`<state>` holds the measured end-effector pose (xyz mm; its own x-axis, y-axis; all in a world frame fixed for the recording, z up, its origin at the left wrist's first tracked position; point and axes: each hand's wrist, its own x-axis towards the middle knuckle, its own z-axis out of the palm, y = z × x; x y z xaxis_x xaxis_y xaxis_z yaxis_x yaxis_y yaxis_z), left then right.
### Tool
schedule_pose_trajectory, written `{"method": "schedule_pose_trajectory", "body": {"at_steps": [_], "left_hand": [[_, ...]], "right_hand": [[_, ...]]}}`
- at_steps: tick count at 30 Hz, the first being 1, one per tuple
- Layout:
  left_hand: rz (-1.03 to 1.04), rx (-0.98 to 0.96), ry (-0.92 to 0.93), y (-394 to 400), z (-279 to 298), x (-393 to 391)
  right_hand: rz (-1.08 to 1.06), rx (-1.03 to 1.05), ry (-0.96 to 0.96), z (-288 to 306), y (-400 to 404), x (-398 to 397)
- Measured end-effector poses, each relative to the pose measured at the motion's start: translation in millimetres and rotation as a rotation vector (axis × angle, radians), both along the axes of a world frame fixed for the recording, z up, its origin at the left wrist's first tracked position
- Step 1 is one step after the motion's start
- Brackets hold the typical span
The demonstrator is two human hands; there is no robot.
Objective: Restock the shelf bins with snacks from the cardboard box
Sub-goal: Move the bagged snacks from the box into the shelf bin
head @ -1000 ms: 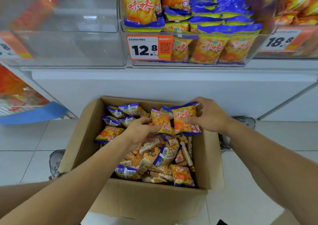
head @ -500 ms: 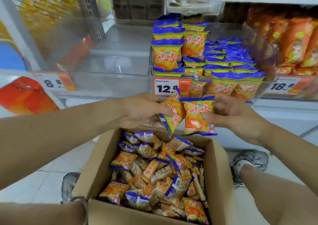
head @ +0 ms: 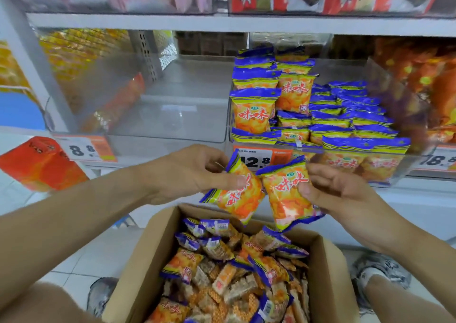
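Left hand [head: 190, 174] pinching an orange-and-blue snack packet [head: 234, 194], thumb across its front, fingers curled behind, packet tilted with one corner up. Right hand [head: 343, 194] gripping a second snack packet [head: 287, 196] of the same kind, thumb on its face, fingers partly curled behind its right edge. Both packets held side by side, edges nearly touching, above the far rim of the cardboard box [head: 330, 285] and just in front of the 12.8 price tag [head: 256, 158]. Inside the box, a loose heap of boxed snacks [head: 229, 273]: more orange-and-blue packets mixed with small clear-wrapped bars. Behind the tag, a clear shelf bin [head: 394, 172] already holding upright rows of matching packets. To its left, a second clear bin [head: 172, 115] with an 8.8 tag [head: 81, 150]. On the tiled floor [head: 81, 261], grey shoes either side of the box.
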<state>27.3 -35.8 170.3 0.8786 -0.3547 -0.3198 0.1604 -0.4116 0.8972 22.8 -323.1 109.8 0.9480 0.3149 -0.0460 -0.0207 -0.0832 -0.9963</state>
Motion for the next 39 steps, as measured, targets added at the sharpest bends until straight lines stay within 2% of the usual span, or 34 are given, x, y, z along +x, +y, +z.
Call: {"method": "schedule_pose_trajectory", "body": {"at_steps": [7,11,15,17,19,21,24,27,33,39], "left_hand": [[0.057,-0.192,0.264,-17.4,-5.0,3.5],[0.138,-0.184,0.328,-20.1,-13.0,2.0],[0.245,-0.243,0.374,-13.5,-19.0,1.2],[0.253,-0.288,0.363,-9.4,-18.3,1.4],[0.178,-0.306,0.357,-4.1,-14.4,-0.3],[0.038,-0.252,0.326,2.8,-15.0,-2.0],[-0.084,-0.062,0.199,13.1,-19.8,-3.6],[-0.188,-0.022,0.155,20.2,-23.7,-5.0],[-0.006,0.034,-0.013,25.1,-32.0,-0.5],[0.071,-0.178,-0.071,21.0,-35.4,-0.7]], "right_hand": [[0.044,-0.013,-0.055,6.1,1.0,8.4],[0.05,0.013,-0.09,15.8,25.3,9.3],[0.058,-0.072,-0.126,17.7,46.3,9.5],[0.06,-0.079,-0.112,15.3,50.3,9.6],[0.079,-0.091,-0.086,14.7,50.7,10.0],[0.107,-0.101,-0.054,13.9,49.7,9.5],[0.143,-0.143,-0.024,10.9,49.6,8.0],[0.171,-0.165,0.013,9.8,52.7,5.7],[0.189,-0.177,0.053,8.2,61.6,3.9],[0.17,-0.106,0.08,12.5,57.2,2.8]]}}
